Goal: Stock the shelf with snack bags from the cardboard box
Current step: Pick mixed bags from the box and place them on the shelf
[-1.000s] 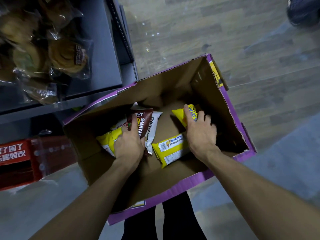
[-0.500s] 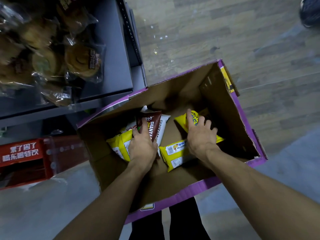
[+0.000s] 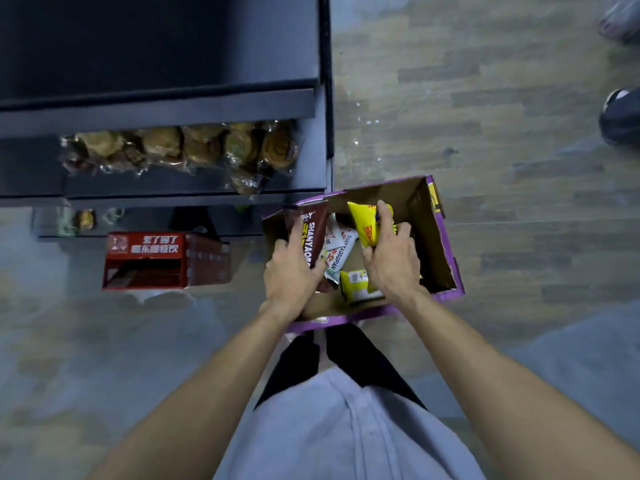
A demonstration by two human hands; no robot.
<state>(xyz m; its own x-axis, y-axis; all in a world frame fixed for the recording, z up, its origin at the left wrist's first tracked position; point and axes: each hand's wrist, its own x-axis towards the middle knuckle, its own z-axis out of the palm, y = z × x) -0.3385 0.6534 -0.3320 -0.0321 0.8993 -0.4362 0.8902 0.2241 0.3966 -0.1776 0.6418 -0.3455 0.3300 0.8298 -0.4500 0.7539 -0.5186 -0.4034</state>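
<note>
In the cardboard box (image 3: 427, 244) lie snack bags (image 3: 358, 287), at the shelf's (image 3: 173, 112) right end

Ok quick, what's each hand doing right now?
Left hand: closed, holding the brown snack bag.
Right hand: closed, holding a yellow snack bag.

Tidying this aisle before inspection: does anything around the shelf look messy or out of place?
Yes. The wrapped pastries lie in a jumbled heap on the shelf, one packet slumped at its front edge. A red carton sits open on the floor.
</note>
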